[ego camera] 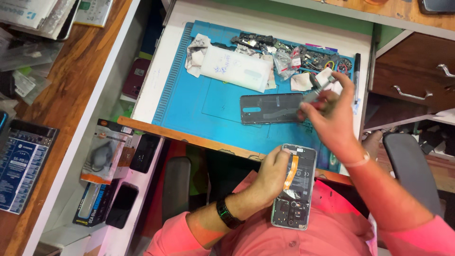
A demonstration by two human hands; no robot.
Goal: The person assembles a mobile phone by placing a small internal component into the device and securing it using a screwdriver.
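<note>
The opened phone [295,187] lay face down over the person's lap, just past the near edge of the surface [156,61], with its back off and an orange flat cable [290,174] running down its middle. The left hand [269,175] was closed around the phone's left side and held it up. The right hand [332,118] was above the blue mat [189,104], fingers pinched shut on a small grey part [315,95], though blur hid what the part was. The phone could have slipped, because only one hand held it and nothing sat under it but the lap. The thin orange cable looked easy to tear if a finger caught it. The small grey part could have dropped and got lost among the heap of little parts [303,57] at the far side of the mat. The dark back cover [271,108] lay flat on the mat, near the right hand, and a bump could have pushed it off.
</note>
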